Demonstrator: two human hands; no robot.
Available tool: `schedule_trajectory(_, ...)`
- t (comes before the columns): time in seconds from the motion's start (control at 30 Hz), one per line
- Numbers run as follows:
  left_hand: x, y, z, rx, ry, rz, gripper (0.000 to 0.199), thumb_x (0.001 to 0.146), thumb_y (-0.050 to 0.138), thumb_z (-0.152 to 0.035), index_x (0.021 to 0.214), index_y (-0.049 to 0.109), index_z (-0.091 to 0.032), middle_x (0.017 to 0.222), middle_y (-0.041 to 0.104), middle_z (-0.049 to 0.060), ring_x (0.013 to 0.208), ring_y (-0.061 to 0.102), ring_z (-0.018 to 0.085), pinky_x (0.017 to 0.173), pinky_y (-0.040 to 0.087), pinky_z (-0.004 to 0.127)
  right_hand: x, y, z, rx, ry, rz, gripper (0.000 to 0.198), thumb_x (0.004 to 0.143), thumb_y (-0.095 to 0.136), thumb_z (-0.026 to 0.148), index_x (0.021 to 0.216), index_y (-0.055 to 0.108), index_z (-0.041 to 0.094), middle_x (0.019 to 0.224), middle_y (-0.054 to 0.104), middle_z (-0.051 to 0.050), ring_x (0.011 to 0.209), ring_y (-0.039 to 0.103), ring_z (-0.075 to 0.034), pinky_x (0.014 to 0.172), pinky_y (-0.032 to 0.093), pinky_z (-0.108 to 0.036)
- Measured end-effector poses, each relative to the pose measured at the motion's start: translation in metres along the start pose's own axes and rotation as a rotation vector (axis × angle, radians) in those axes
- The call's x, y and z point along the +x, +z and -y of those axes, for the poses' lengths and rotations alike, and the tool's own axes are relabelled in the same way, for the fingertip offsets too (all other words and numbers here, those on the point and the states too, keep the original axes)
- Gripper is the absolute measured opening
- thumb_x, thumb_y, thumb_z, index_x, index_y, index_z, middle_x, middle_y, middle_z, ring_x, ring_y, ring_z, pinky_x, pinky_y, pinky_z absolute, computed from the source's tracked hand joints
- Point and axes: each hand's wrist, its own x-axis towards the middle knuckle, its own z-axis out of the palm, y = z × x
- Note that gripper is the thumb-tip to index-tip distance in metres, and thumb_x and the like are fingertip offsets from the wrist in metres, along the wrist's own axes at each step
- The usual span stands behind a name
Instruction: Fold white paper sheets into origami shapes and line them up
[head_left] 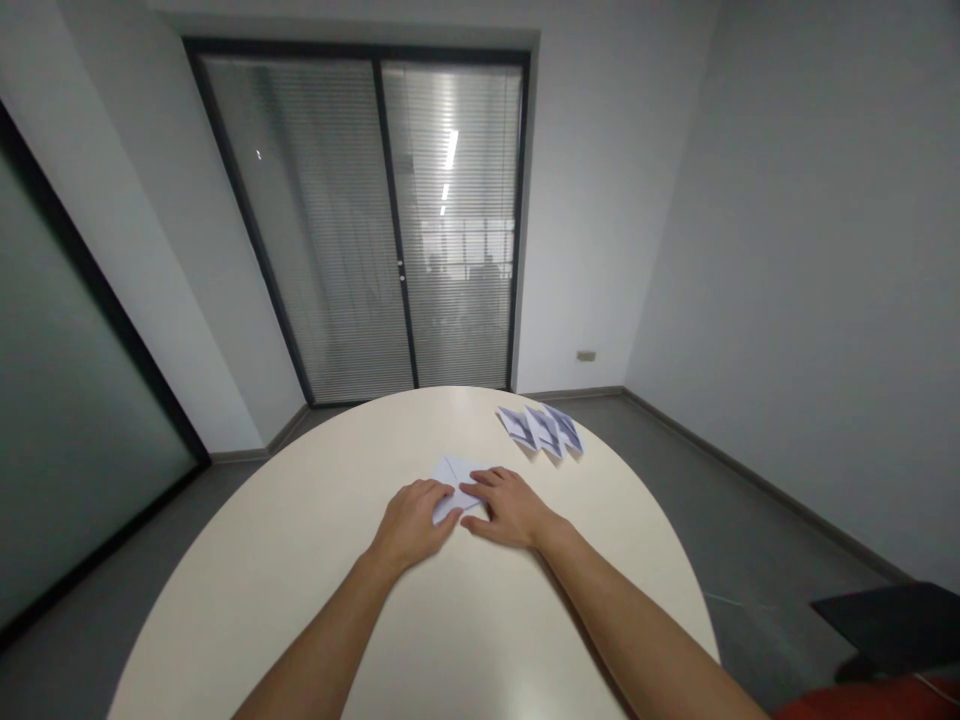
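A piece of white folded paper [450, 468] lies on the round cream table [300, 560], with a crease line running across its upper part. My left hand [414, 522] rests over its left side, fingertips on the paper and thumb apart from them near the lower edge. On the right side, my right hand [510, 508] lies with spread fingers on the sheet, its thumb stretched toward my left thumb. The hands cover both sides of the paper. Neither hand appears to grip it.
Several folded paper pieces [541, 430] stand in a row near the table's far right edge. Beyond the table are a glass door with blinds [457, 300] and grey walls. A dark flat object [892, 625] and something red [870, 700] show at the lower right.
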Motion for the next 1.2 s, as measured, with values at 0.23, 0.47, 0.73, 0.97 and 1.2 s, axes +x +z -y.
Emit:
schedule_trajectory(0.23,-0.002,0.004,0.005,-0.081,0.005,0.027,0.022,0.093,0.057,-0.031,0.109,0.071,-0.024,0.114,0.073,0.006,0.108,0.065,0.021,0.096,0.048,0.033,0.003,-0.004,-0.002,-0.016,0.009,0.006,0.043,0.090,0.063,0.044,0.125,0.070,0.020,0.127,0.068,-0.013,0.118,0.057,-0.030,0.103,0.041,-0.042)
schedule_trajectory(0.47,-0.001,0.004,0.004,-0.084,-0.021,0.034,0.024,0.096,0.051,-0.030,0.104,0.073,-0.025,0.109,0.075,0.004,0.104,0.067,0.021,0.093,0.049,0.032,0.000,-0.005,-0.012,0.063,0.035,-0.016,0.029,0.093,0.057,0.031,0.113,0.073,0.018,0.117,0.072,-0.011,0.113,0.062,-0.026,0.096,0.046,-0.034)
schedule_trajectory(0.73,-0.001,0.004,0.006,-0.056,-0.053,0.035,0.034,0.102,0.040,-0.033,0.101,0.073,-0.024,0.101,0.076,0.005,0.094,0.069,0.021,0.084,0.049,0.031,0.001,-0.006,-0.017,0.112,0.117,-0.035,0.028,0.097,0.051,0.031,0.104,0.075,0.018,0.104,0.076,-0.010,0.098,0.067,-0.023,0.087,0.046,-0.031)
schedule_trajectory(0.97,0.001,0.008,0.012,-0.066,-0.080,-0.004,0.030,0.100,0.043,-0.031,0.107,0.071,-0.024,0.107,0.076,0.004,0.098,0.070,0.021,0.088,0.050,0.031,0.003,-0.001,-0.022,0.122,0.199,-0.079,0.028,0.098,0.049,0.031,0.110,0.072,0.019,0.105,0.076,-0.010,0.098,0.069,-0.024,0.084,0.046,-0.030)
schedule_trajectory(1.2,0.001,0.009,0.014,-0.076,-0.127,0.016,0.030,0.095,0.051,-0.022,0.122,0.065,-0.025,0.122,0.073,0.002,0.109,0.068,0.022,0.096,0.050,0.033,0.003,0.002,-0.023,0.185,0.212,-0.112,0.031,0.095,0.049,0.021,0.118,0.070,0.020,0.115,0.075,-0.008,0.105,0.068,-0.025,0.091,0.048,-0.033)
